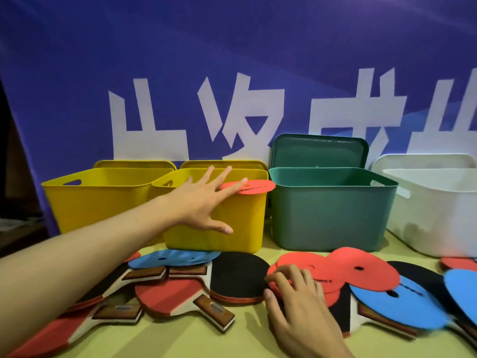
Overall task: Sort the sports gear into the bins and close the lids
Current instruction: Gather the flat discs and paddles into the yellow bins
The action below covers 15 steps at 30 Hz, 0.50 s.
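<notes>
My left hand [204, 200] is spread open at the front rim of the second yellow bin [214, 228], fingertips touching a red flat disc [254, 187] that lies across the rim. My right hand [296, 298] rests with curled fingertips on a red disc [320, 275] on the table, at its edge. More red discs [361, 270] and blue discs [175, 258] lie among several table-tennis paddles [240, 277] along the front. A first yellow bin [98, 200], a green bin [333, 210] and a white bin [438, 213] stand in a row, all open.
Lids lean upright behind the bins: a green lid [320, 151], yellow lids [134, 164] and a white lid [423, 161]. A blue banner with white characters [232, 73] hangs close behind. The table top [180, 339] is yellow-green.
</notes>
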Each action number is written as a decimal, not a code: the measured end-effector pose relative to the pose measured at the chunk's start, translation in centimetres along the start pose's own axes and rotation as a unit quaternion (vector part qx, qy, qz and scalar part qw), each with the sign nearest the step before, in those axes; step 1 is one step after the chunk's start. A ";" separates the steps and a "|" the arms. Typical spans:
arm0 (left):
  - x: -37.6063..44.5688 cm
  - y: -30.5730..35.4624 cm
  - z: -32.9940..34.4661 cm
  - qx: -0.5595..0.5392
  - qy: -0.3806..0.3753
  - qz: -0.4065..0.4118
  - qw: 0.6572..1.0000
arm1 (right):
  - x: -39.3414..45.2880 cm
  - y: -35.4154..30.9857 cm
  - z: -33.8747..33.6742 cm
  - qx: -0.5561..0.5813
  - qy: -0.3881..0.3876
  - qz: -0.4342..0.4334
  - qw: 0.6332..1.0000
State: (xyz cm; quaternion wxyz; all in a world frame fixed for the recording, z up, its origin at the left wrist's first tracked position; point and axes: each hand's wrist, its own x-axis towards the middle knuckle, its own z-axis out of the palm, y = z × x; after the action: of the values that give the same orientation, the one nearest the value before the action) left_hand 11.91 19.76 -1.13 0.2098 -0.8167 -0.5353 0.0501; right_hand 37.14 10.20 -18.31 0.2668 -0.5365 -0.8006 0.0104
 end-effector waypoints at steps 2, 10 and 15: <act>-1.0 1.4 0.2 0.020 0.022 0.028 0.999 | -0.2 0.0 0.1 0.000 0.002 0.004 1.000; 1.4 2.6 1.5 0.089 0.055 0.052 0.993 | -0.7 -0.2 -0.1 0.011 0.003 0.000 1.000; 3.0 1.2 1.9 0.084 -0.006 -0.035 0.996 | -0.4 0.1 0.1 0.013 0.001 0.007 1.000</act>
State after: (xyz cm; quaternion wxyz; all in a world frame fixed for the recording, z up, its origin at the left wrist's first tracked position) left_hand 13.59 22.57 -2.92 0.2762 -0.7763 -0.5591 0.0924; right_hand 37.27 9.90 -18.55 0.2746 -0.5388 -0.7961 0.0219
